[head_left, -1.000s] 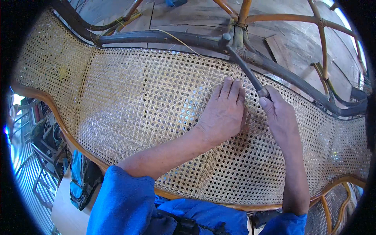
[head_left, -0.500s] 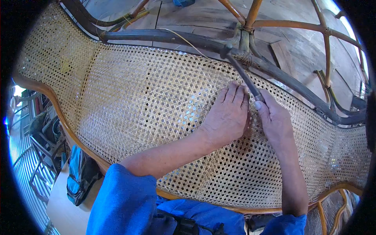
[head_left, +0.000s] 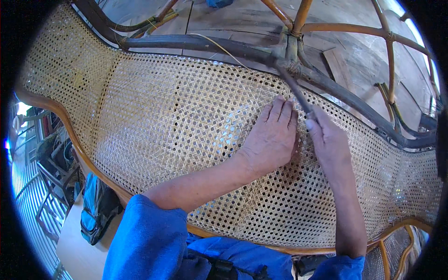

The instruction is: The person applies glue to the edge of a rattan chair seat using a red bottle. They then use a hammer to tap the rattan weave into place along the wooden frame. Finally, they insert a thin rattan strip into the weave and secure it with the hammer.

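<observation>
A wide sheet of woven cane webbing (head_left: pixel 140 116) spreads in front of me on a curved rattan frame. My left hand (head_left: pixel 273 135) lies on it with the fingers stretched out, fingertips close to the far edge and thumb hidden underneath. My right hand (head_left: pixel 329 135) is closed around the handle of a slim dark hammer (head_left: pixel 297 91), just right of my left fingers. The hammer points up and left, and its head is blurred over the dark frame pole (head_left: pixel 186 43).
Bent rattan poles (head_left: pixel 345 29) joined by wrapped bindings stand beyond the webbing. A thin loose cane strand (head_left: pixel 217 45) crosses the dark pole. At lower left, a blue and black backpack (head_left: pixel 95 210) rests on a pale surface (head_left: pixel 77 247). The brown frame rail (head_left: pixel 112 184) edges the near side.
My right hand and the hammer have shifted slightly, and the hammer's head is now smeared by motion. My left hand has stayed in place on the webbing.
</observation>
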Demonstrator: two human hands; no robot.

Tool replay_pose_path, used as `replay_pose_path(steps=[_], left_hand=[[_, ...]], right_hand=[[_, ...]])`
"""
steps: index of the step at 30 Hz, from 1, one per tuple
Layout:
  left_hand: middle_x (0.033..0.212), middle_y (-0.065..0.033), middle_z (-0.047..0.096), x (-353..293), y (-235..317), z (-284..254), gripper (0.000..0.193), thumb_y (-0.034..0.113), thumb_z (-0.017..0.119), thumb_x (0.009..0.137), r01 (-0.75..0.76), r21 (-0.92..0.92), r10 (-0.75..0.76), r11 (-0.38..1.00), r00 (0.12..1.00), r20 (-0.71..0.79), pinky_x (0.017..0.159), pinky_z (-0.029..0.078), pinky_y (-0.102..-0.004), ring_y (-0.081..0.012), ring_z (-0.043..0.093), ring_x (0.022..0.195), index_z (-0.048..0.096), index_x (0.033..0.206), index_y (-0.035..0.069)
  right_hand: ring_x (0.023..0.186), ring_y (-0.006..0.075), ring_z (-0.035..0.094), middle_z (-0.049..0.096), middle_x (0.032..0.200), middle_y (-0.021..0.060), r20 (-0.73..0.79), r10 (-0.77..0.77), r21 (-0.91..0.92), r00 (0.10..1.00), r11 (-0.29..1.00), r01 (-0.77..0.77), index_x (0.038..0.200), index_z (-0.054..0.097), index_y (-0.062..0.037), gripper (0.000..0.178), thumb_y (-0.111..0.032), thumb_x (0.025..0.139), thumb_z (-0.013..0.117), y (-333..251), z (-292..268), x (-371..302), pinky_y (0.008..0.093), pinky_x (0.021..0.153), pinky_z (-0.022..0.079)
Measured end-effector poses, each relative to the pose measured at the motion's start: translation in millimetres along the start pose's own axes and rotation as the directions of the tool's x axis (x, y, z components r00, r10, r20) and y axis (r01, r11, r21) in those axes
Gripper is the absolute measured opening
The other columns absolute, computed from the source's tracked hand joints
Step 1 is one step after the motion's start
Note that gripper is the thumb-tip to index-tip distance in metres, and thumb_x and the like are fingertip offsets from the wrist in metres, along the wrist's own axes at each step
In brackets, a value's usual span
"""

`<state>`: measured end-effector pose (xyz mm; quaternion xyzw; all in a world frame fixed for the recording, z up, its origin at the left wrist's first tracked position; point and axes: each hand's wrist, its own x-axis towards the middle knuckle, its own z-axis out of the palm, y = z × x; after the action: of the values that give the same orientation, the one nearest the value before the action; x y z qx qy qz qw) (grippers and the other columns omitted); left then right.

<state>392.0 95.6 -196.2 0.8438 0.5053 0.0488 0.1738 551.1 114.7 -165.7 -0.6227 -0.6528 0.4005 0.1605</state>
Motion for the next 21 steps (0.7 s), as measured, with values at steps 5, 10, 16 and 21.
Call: replay_pose_path(steps=[5,10,16,21], left_hand=[[0.128,-0.028,0.047,0,0,-1,0.053,0.023,0.057,0.081,0.013,-0.051,-0.013,0.999,1.0,-0.002,0.104,0.034,-0.0482,-0.041,0.041,0.125,0.05,0.12,-0.012],[0.126,-0.0277,0.048,1,0,-3,0.052,0.021,0.058,0.08,-0.001,-0.04,0.0,0.999,1.0,-0.008,0.103,0.035,-0.0484,-0.0414,0.043,0.123,0.05,0.119,-0.013],[0.124,-0.0283,0.049,0,-1,-1,0.052,0.021,0.059,0.08,-0.01,-0.062,0.007,0.998,0.999,-0.052,0.102,0.036,-0.0483,-0.0419,0.044,0.12,0.05,0.117,-0.014],[0.123,-0.0288,0.05,1,-1,-3,0.051,0.021,0.059,0.08,-0.015,-0.031,0.014,0.999,1.0,-0.017,0.102,0.037,-0.0485,-0.0417,0.044,0.12,0.051,0.116,-0.014]], right_hand=[[0.071,0.0333,0.064,0.063,0.081,0.0181,0.117,0.109,0.067,0.987,0.991,-0.118,0.119,0.055,-0.0095,0.028,-0.021,0.094,0.056,-8,-6,3,0.0402,0.065,0.049],[0.071,0.0319,0.065,0.063,0.081,0.0183,0.062,0.021,0.016,0.998,1.0,-0.022,0.119,0.055,-0.0111,0.027,-0.022,0.094,0.056,4,3,5,0.0395,0.065,0.05],[0.072,0.0349,0.065,0.063,0.082,0.0192,0.042,0.059,0.115,0.997,0.991,-0.064,0.12,0.055,-0.0102,0.029,-0.023,0.094,0.056,-11,-5,5,0.0407,0.065,0.049],[0.074,0.0375,0.064,0.064,0.083,0.0195,0.073,-0.001,-0.03,0.997,1.0,0.003,0.119,0.054,-0.0088,0.028,-0.023,0.095,0.055,4,0,9,0.0414,0.065,0.049]])
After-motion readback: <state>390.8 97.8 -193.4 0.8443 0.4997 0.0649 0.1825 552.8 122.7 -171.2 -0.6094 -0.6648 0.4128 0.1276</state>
